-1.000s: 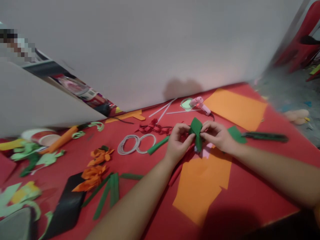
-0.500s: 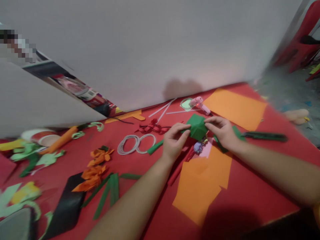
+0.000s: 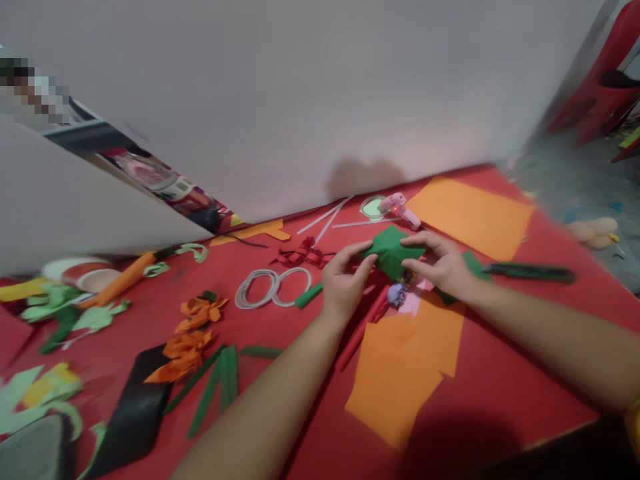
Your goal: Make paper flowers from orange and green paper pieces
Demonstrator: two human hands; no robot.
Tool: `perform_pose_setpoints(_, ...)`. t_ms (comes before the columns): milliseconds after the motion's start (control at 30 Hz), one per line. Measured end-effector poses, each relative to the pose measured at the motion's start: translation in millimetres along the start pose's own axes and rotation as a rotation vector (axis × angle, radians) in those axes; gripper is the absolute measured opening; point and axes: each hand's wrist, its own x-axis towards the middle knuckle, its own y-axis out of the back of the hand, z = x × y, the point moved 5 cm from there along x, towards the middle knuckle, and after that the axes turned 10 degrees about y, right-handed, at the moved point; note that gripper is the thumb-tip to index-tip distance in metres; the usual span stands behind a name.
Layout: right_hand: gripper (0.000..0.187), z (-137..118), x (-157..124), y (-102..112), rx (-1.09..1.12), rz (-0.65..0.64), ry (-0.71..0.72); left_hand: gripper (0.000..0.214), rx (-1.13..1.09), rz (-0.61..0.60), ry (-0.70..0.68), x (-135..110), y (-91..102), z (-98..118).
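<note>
A piece of folded green paper (image 3: pixel 393 250) is held up between my two hands above the red table (image 3: pixel 520 347). My left hand (image 3: pixel 346 277) pinches its left edge between thumb and fingers. On its right side, my right hand (image 3: pixel 443 263) grips with thumb and fingertips. Just beneath the paper lie a small purple paper flower (image 3: pixel 397 294) and a red rolled paper stick (image 3: pixel 356 337). Cut orange paper (image 3: pixel 395 373) lies closer to me. A green-handled cutter knife (image 3: pixel 530 272) rests right of my right hand.
Along the wall lie a pink glue gun (image 3: pixel 403 208), white glue sticks (image 3: pixel 320 217) and an orange sheet (image 3: pixel 470 217). To the left are wire coils (image 3: pixel 256 289), orange paper flowers (image 3: pixel 187 350), green strips (image 3: pixel 227 377), a black phone-like slab (image 3: pixel 135 413) and paper scraps (image 3: pixel 47 307).
The green paper has spread wider, its points now reaching out to left and right. My right hand has shifted slightly left and its fingers have opened farther apart around the paper.
</note>
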Motion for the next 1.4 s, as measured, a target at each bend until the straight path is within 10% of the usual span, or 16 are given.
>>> perform_pose_setpoints(167,0.016,-2,2,0,0.009,-0.009,-0.003,0.038,-0.019,-0.005,0.016,-2,-1.4,-4)
perform_pose_setpoints(733,0.039,14,3,2,0.114,0.037,-0.135,0.026,0.184,-0.064,-0.111,0,-3.2,18)
perform_pose_setpoints(1167,0.013,-4,4,6,-0.163,0.010,0.120,0.017,0.079,-0.094,-0.140,-3,-6.6,20)
perform_pose_setpoints(1400,0.022,-9,0,-5,-0.086,-0.042,-0.041,0.024,-0.024,-0.103,-0.019,-11,-12.3,21)
